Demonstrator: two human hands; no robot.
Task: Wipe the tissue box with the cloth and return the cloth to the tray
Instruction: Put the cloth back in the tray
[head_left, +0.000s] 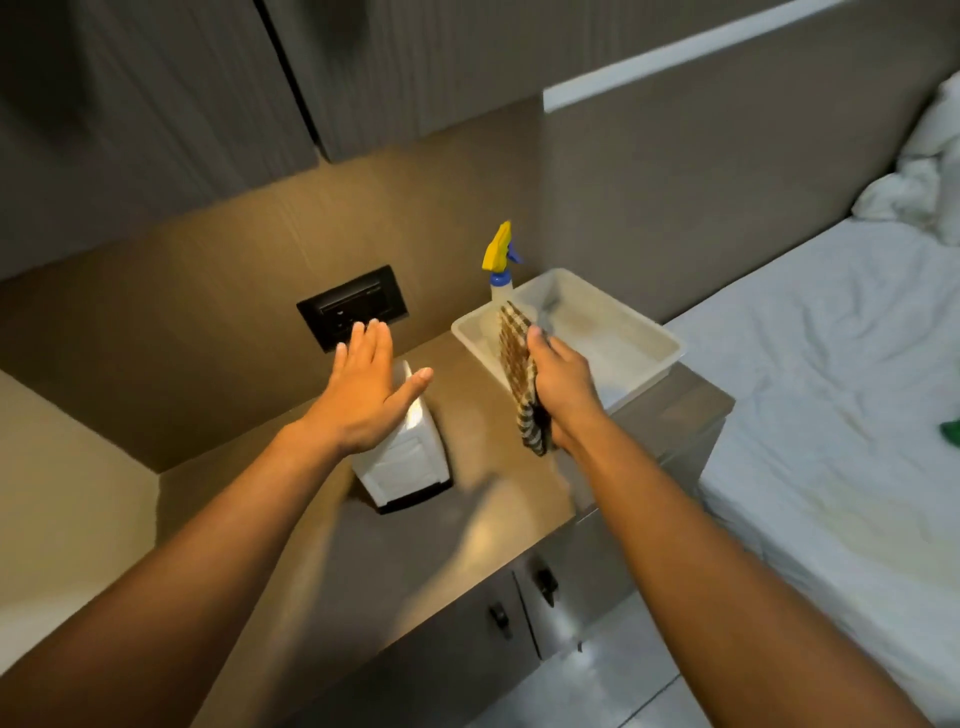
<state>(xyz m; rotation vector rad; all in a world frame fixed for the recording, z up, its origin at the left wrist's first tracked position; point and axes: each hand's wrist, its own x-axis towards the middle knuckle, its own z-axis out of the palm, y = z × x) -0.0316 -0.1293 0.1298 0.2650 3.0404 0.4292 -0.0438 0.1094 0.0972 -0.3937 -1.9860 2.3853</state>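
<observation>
A white tissue box (402, 467) with a dark base stands on the brown cabinet top (483, 519). My left hand (363, 395) hovers flat above the box, fingers spread, holding nothing. My right hand (561, 389) grips a brown-and-cream checked cloth (517, 358), which hangs in front of the near left corner of the white tray (649, 332). The cloth is to the right of the box and apart from it.
A spray bottle (500, 260) with a yellow and blue head stands behind the tray. A black socket panel (353, 306) is set in the wall behind the box. A bed (831, 389) with white sheets lies to the right. Cabinet doors with dark knobs (545, 587) are below.
</observation>
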